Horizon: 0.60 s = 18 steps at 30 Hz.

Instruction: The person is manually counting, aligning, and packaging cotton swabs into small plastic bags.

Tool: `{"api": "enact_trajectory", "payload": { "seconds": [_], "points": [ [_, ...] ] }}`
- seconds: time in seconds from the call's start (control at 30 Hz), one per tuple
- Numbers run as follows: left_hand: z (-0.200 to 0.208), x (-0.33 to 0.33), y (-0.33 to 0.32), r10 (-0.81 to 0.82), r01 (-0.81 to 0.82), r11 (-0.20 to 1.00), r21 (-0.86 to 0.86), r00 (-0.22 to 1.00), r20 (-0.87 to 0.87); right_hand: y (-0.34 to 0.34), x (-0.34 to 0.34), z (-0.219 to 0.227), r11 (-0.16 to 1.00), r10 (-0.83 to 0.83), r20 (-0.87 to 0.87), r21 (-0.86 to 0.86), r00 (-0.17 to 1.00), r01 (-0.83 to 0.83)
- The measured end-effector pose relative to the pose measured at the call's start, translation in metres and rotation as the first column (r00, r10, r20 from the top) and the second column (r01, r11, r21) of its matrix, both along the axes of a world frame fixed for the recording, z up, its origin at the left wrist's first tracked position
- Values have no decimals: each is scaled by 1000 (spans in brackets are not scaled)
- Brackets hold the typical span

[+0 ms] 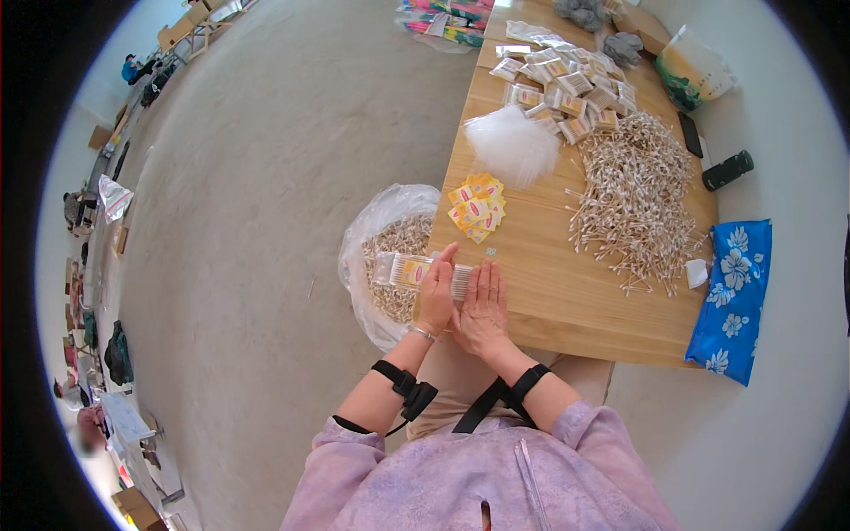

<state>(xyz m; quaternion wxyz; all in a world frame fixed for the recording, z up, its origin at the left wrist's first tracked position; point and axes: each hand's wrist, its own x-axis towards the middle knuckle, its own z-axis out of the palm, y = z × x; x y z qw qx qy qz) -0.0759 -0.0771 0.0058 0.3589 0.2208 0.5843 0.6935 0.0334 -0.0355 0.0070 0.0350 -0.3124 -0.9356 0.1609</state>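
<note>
At the table's near left corner my left hand [436, 294] is closed round a clear pack of cotton swabs [409, 272] with a yellow card in it. The pack's far end sticks out past the table edge, above a large clear plastic bag [354, 265] full of loose swabs. Beside it my right hand [482, 310] lies nearly flat, fingers stretched out, its fingertips against the swab ends at the pack's right end. Just beyond my hands lie several yellow cards [478, 211] in a loose heap. Farther off is a stack of empty clear bags [513, 146].
A big heap of loose cotton swabs [637, 199] covers the right of the wooden table [549, 301]. Filled packs [571, 84] pile up behind. Along the wall side are a phone [690, 134], a black bottle [728, 171] and a blue floral pouch [733, 301].
</note>
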Motion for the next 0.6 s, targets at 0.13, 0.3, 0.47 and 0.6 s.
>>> {"api": "enact_trajectory", "payload": {
  "seconds": [0.13, 0.3, 0.47, 0.6],
  "points": [
    [17, -4, -11, -84, 38, 991, -128, 922, -378, 3, 1, 3, 1000, -1, 23, -21, 1000, 1],
    [9, -48, -34, -91, -373, 886, -276, 443, -892, 1, -1, 1, 999, -32, -1, -29, 999, 32],
    [-22, -77, -43, -122, -189, 903, -385, 746, -654, -6, -11, 2, 1000, -21, 31, -14, 999, 22],
    [-37, -87, -44, -110, 102, 961, -256, 994, -19, -14, -19, 4, 1000, -22, -29, 3, 999, 23]
  ]
}}
